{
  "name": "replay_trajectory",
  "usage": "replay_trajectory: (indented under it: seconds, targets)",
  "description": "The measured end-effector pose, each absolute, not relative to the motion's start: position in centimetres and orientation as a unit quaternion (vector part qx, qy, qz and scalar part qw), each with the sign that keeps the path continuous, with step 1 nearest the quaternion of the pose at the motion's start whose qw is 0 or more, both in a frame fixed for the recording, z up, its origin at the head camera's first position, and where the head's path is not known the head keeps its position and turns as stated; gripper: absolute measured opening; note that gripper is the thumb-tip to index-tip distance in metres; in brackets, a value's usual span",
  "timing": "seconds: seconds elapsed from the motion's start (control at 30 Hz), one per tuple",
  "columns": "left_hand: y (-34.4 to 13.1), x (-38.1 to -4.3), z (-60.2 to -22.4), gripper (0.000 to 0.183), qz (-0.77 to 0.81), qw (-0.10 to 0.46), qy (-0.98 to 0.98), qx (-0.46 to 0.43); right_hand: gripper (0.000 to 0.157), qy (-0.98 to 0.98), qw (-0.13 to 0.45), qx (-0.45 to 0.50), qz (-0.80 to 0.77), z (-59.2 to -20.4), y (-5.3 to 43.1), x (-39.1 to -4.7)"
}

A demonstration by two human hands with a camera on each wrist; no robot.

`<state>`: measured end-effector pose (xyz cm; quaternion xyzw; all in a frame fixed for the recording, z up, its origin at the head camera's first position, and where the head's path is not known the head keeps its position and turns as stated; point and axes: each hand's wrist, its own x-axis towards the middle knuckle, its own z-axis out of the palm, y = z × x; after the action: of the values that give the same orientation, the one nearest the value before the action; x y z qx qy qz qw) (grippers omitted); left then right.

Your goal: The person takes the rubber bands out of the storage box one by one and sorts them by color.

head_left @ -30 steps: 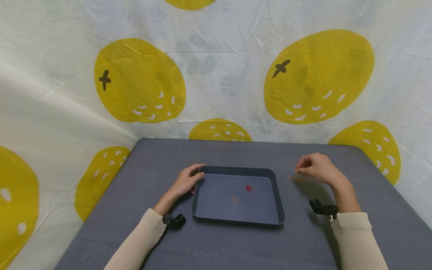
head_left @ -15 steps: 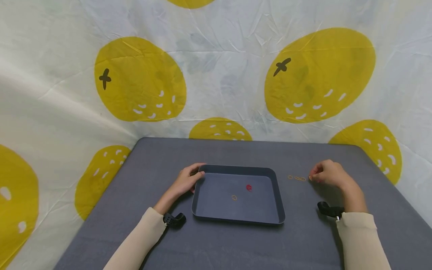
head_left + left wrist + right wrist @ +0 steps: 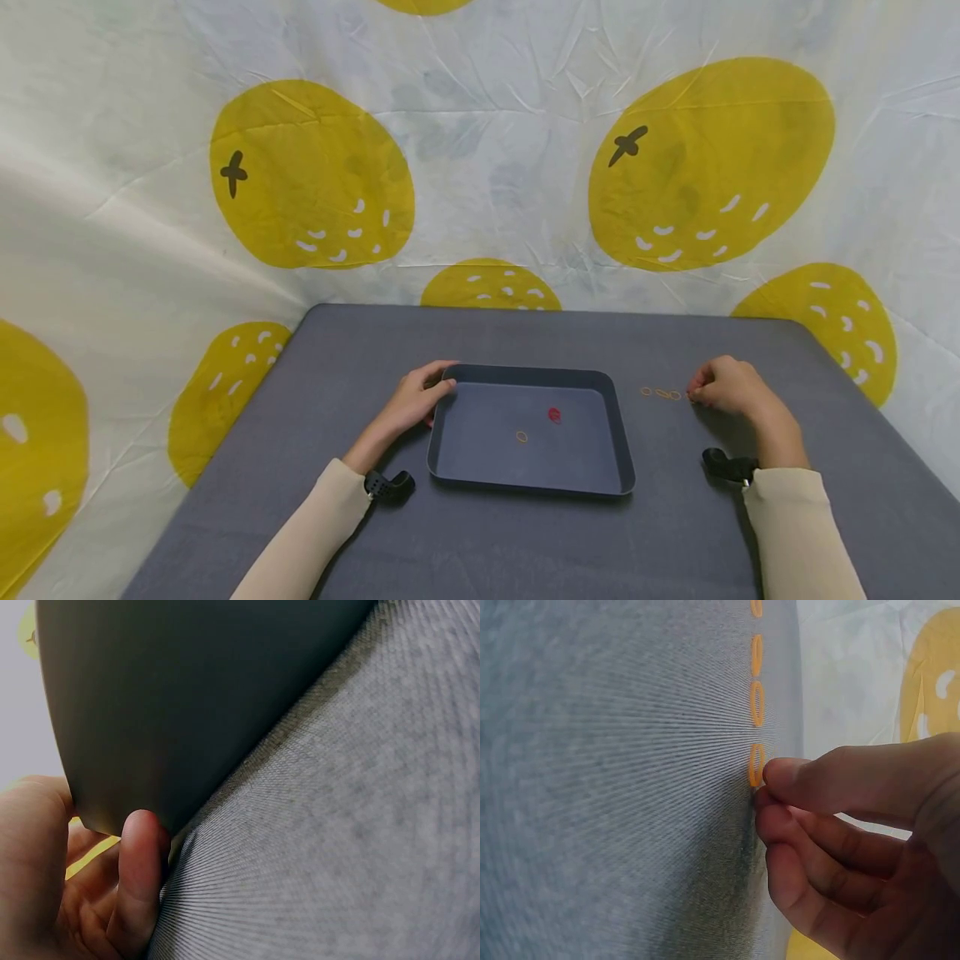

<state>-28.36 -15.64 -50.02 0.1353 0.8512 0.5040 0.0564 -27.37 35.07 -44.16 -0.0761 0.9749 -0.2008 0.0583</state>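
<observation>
My left hand (image 3: 414, 396) grips the far left corner of a dark grey tray (image 3: 624, 450), thumb over the rim and fingers against its outer side. In the left wrist view the tray's wall (image 3: 172, 712) rises beside the fingers. Inside the tray lie an orange rubber band (image 3: 521, 437) and a small red band-like bundle (image 3: 554, 414). Right of the tray, my right hand (image 3: 727, 387) pinches an orange rubber band (image 3: 756, 763) at the tablecloth with thumb and fingertips. That band stands at the near end of a row of similar rubber bands (image 3: 757, 703).
A grey cloth covers the table (image 3: 525, 542). Behind and to the left hangs a pale curtain (image 3: 495, 183) with large yellow fruit prints. Each wrist carries a black camera mount (image 3: 729, 467).
My right hand, holding a rubber band, has moved right and down to the table at the row's right end. It stays there over the last half second. My left hand keeps its place.
</observation>
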Motion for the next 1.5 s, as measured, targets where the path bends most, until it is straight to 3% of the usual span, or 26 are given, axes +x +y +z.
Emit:
replay_trajectory:
  seconds: [0.67, 0.93, 1.5]
  targets:
    - [-15.8, -28.2, -49.6, 0.043, 0.503, 0.050, 0.852, 0.138, 0.025, 0.977, 0.022, -0.113, -0.182, -39.6, 32.1, -26.8]
    - [-15.6, -28.3, -49.8, 0.042, 0.504, 0.052, 0.850, 0.141, 0.019, 0.969, 0.000, -0.156, -0.189, -37.4, 27.9, -25.5]
    - [-15.6, -28.2, -49.9, 0.042, 0.505, 0.056, 0.850, 0.141, 0.013, 0.955, -0.005, -0.214, -0.205, -37.4, 20.1, -26.3]
